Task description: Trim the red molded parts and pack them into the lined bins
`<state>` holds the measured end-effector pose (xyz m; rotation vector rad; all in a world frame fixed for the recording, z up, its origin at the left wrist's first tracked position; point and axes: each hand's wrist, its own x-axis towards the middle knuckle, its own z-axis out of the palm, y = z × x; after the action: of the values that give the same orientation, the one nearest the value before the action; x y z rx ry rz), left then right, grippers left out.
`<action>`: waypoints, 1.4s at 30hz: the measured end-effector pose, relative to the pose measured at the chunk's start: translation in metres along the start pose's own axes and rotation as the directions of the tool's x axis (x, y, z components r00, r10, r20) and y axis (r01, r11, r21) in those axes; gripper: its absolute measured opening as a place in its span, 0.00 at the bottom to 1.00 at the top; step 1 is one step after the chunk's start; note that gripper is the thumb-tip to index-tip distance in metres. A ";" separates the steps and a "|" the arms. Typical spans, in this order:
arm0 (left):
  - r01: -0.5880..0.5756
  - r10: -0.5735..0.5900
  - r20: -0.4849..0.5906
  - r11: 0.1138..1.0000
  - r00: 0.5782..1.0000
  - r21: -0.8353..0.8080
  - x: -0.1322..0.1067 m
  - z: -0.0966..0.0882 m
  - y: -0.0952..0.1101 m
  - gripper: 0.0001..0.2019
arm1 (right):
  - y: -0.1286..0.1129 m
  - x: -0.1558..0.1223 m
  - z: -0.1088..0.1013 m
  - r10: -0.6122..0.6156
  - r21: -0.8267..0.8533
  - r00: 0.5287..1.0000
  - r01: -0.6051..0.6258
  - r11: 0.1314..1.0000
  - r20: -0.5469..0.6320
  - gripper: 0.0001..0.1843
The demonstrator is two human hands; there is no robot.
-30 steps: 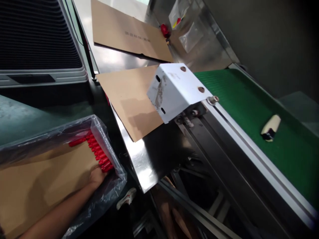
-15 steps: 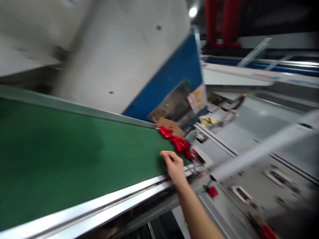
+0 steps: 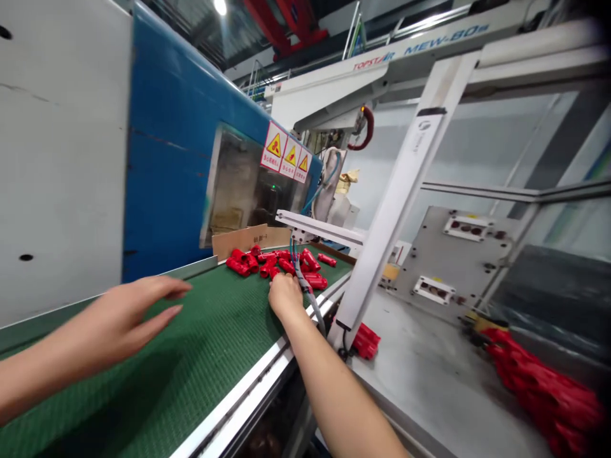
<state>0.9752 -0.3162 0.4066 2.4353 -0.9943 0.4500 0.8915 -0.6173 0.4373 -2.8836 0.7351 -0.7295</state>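
My left hand point(image 3: 140, 312) hovers over the green conveyor belt point(image 3: 210, 331), thumb and fingers apart, with nothing in it. My right hand point(image 3: 285, 296) is farther along the belt at the near edge of a pile of red plastic tube-shaped parts point(image 3: 268, 266). Its fingers are curled and mostly hidden behind the back of the hand, so what they hold cannot be made out. Grey and blue cables point(image 3: 305, 286) hang just right of that hand.
Cardboard point(image 3: 241, 242) stands behind the pile, against a blue machine point(image 3: 167, 146) with warning labels. A white slanted post point(image 3: 396, 216) rises beside the belt's metal rail point(image 3: 248, 375). More red parts point(image 3: 539, 388) lie at the right.
The view has swung right and levelled. My left hand has come into view. My right hand has reached to the red parts; the thin yellow thing it held before no longer shows clearly.
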 end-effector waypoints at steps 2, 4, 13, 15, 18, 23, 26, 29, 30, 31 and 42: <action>-0.145 0.144 0.073 0.989 0.987 0.013 0.059 0.010 0.022 0.20 | -0.003 -0.007 -0.005 -0.009 -0.016 1.000 0.010 1.000 0.011 0.16; -0.177 0.175 0.088 0.984 0.981 0.026 0.120 0.031 0.036 0.23 | -0.004 -0.022 -0.012 -0.047 -0.028 0.999 0.048 0.998 0.011 0.21; -0.173 0.139 0.236 0.976 0.962 0.132 0.199 0.088 0.023 0.19 | 0.015 -0.069 -0.015 -0.297 0.208 0.954 0.284 0.936 0.031 0.17; -0.210 0.171 0.224 0.964 0.959 0.164 0.193 0.089 0.019 0.19 | 0.017 -0.068 -0.012 -0.273 0.271 0.962 0.262 0.926 0.001 0.16; -0.274 0.240 0.220 0.952 0.945 0.138 0.187 0.091 0.017 0.21 | 0.016 -0.067 -0.009 -0.189 0.308 0.982 0.182 0.934 -0.005 0.17; -0.295 0.299 0.250 0.954 0.921 -0.054 0.171 0.074 0.006 0.28 | 0.013 -0.068 -0.009 -0.157 0.275 0.987 0.144 0.951 0.028 0.12; -0.277 0.318 0.338 0.947 0.886 -0.163 0.155 0.038 -0.004 0.23 | 0.014 -0.068 -0.006 -0.149 0.283 0.989 0.141 0.949 0.006 0.12; -0.217 0.314 0.491 0.945 0.812 -0.245 0.137 0.002 -0.009 0.17 | 0.016 -0.065 0.001 -0.127 0.306 0.992 0.127 0.944 -0.021 0.12; -0.187 0.304 0.549 0.947 0.778 -0.260 0.131 -0.004 -0.008 0.14 | 0.017 -0.064 0.004 -0.126 0.317 0.992 0.128 0.940 -0.026 0.13; -0.158 0.293 0.602 0.950 0.743 -0.268 0.124 -0.007 -0.006 0.11 | 0.017 -0.063 0.005 -0.128 0.330 0.991 0.131 0.935 -0.030 0.13; -0.161 0.221 0.272 0.961 0.937 -0.227 0.004 0.037 0.025 0.15 | -0.006 -0.042 0.000 -0.291 0.527 0.957 0.252 0.812 -0.009 0.16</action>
<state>0.9644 -0.3539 0.3848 2.2712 -1.3420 0.0397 0.8618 -0.5923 0.4207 -2.5012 0.0748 -0.7097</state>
